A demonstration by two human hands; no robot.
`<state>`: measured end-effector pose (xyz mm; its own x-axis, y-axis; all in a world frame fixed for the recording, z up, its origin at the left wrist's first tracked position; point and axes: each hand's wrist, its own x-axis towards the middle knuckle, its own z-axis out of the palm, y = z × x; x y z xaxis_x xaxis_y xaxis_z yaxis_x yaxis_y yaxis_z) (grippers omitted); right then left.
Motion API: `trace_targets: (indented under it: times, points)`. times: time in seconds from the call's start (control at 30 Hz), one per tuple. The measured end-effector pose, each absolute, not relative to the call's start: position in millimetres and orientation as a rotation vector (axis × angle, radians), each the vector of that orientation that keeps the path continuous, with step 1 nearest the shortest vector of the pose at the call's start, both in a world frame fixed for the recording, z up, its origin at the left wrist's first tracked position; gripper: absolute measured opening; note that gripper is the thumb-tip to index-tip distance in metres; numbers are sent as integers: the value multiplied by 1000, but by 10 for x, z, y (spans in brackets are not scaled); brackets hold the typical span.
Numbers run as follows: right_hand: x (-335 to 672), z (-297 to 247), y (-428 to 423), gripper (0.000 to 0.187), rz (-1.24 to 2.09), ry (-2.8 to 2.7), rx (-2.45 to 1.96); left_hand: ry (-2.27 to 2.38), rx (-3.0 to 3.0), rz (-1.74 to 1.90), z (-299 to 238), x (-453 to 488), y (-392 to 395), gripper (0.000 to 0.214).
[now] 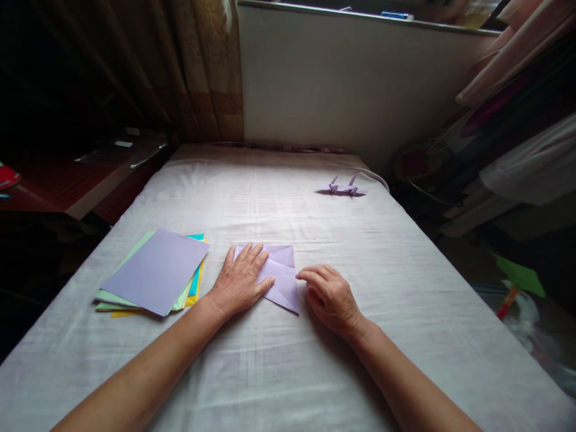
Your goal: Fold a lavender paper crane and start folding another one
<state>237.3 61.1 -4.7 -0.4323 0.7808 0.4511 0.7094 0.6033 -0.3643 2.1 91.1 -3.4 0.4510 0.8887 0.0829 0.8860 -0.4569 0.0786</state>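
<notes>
A sheet of lilac origami paper [281, 282] lies on the white cloth in front of me, with folded flaps and creases. My left hand [243, 276] rests flat across its left part, fingers stretched out and thumb apart, covering some of the folds. At the paper's right edge is my right hand [330, 297], its fingers curled together and the index fingertip at or very near the edge. Nothing shows inside that hand; its thumb is mostly hidden. Farther back on the right sit two small folded lilac paper figures [342, 188] with pointed tips.
To the left lies a stack of coloured paper [155, 273], lilac on top, with green, yellow and blue edges below. The white cloth [252, 384] covers a bed-like surface. A curtain [202, 66] and wall [333, 78] stand behind; clothes [535, 156] hang at right.
</notes>
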Motion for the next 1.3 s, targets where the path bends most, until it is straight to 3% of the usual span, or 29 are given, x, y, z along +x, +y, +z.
trace_targets:
  times: [0.13,0.3,0.4,0.47,0.57,0.77,1.1,1.3]
  points:
    - [2408,-47,968,49,-166,-2397,-1220,1411,2718,106,-29,-99,1073,60]
    - [2389,-37,1252,21,-242,-2561,-900,1181,2826,68,34,-195,1263,72]
    - [2418,20,1157,17,-234,-2571,-765,1179,2902,182,72,-195,1266,77]
    - [2442,65,1022,19,-260,-2561,-703,1203,2925,310,97,-182,1165,67]
    - [2433,106,814,19,-249,-2579,-639,1264,2859,547,124,-179,876,29]
    - [2272,51,635,22,20,-2601,-709,1211,2647,620,52,-364,376,28]
    - [2379,103,703,15,786,-2246,-985,1206,2458,457,-15,-609,386,27]
    - [2249,114,807,10,813,-2112,-1252,1133,2423,421,21,-648,389,24]
